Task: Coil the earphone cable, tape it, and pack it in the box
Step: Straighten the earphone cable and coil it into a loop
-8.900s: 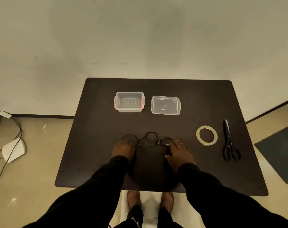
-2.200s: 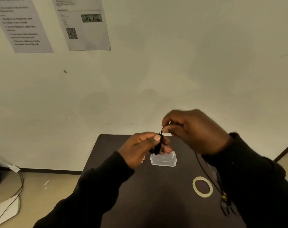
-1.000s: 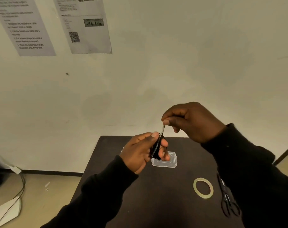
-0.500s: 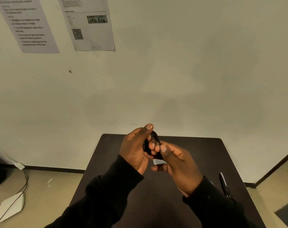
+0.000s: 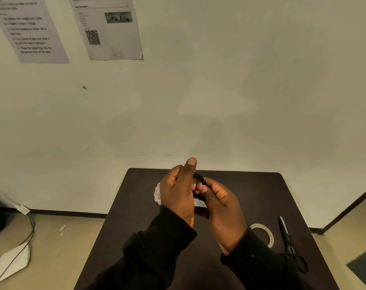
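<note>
Nearest, two dark sleeves reach in from the bottom edge over the dark table [image 5: 136,237]. To the right, near the table's right edge, lie the tape roll [image 5: 269,233], partly hidden by the right sleeve, and just right of it the black scissors [image 5: 289,241], blades pointing away.

Above the middle of the table the two hands meet. The left hand [image 5: 178,193] is curled, thumb raised, its fingers grasping the coiled earphone cable [image 5: 200,177], a small black bundle showing between the two hands. The right hand [image 5: 222,208] is closed in against it, fingertips pinching the same bundle from the right.

Behind the hands, only slivers of the clear plastic box [image 5: 157,193] and its lid [image 5: 199,203] show on the table.

Farther off stands a pale wall with two printed sheets [image 5: 106,28] taped at the upper left.
</note>
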